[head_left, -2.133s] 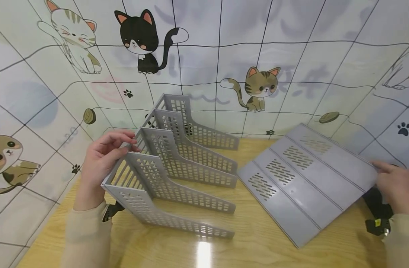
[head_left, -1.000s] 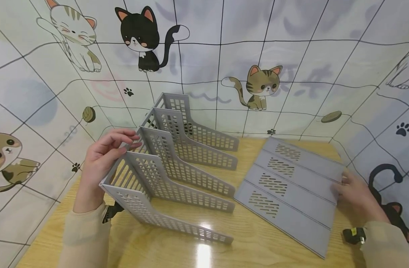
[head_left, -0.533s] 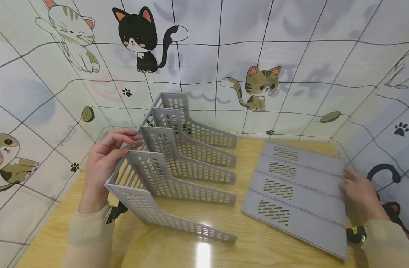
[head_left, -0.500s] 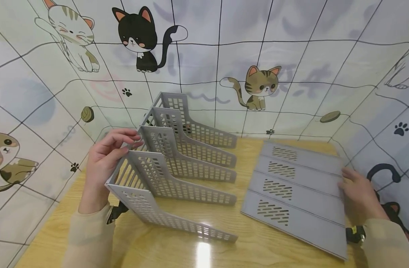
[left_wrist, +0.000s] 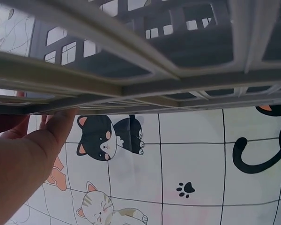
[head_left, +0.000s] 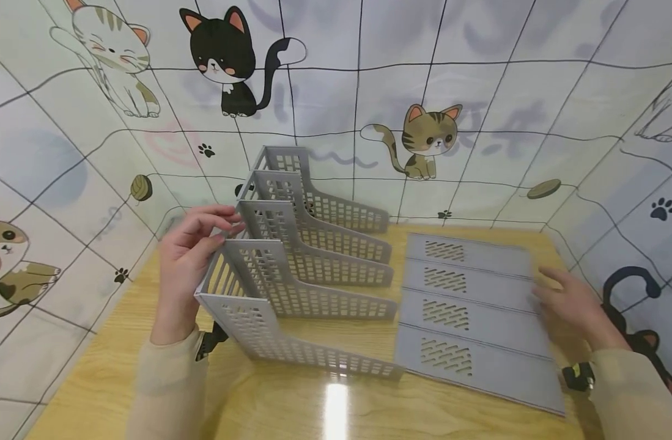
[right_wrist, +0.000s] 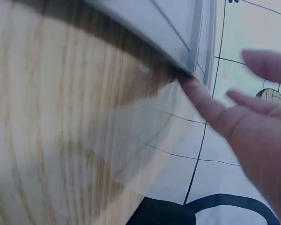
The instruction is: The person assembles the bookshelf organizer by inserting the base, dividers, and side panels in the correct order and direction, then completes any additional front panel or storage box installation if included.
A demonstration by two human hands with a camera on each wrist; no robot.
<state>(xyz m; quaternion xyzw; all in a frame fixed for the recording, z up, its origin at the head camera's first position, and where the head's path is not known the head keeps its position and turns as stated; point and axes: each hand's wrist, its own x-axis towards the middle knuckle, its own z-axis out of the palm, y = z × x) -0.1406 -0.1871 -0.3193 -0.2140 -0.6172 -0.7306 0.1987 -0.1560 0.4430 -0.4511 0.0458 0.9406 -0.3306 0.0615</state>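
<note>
A grey plastic file rack [head_left: 261, 333] with several upright perforated dividers stands at centre-left. My left hand [head_left: 188, 260] holds the top edge of its slatted back, thumb on the near side and fingers over the edge. In the left wrist view, the thumb and fingers [left_wrist: 33, 150] meet the rack's frame [left_wrist: 145, 89]. To the right lies a flat grey panel [head_left: 501, 315] with grooves and four-sided patches of slots, its left edge right at the dividers' low ends. My right hand [head_left: 572, 302] is at the panel's right edge, fingers extended; one fingertip meets the edge in the right wrist view.
Everything sits on a light wood-grain table [head_left: 291, 409]. Cat-print sheeting [head_left: 336, 91] rises behind and on both sides, close to the rack's far end. A dark camera [head_left: 579, 376] is worn on the right wrist.
The panel came down from a tilted position, turned, and slid left to the dividers' ends. The right hand's fingers have spread. The left hand and rack have shifted slightly right.
</note>
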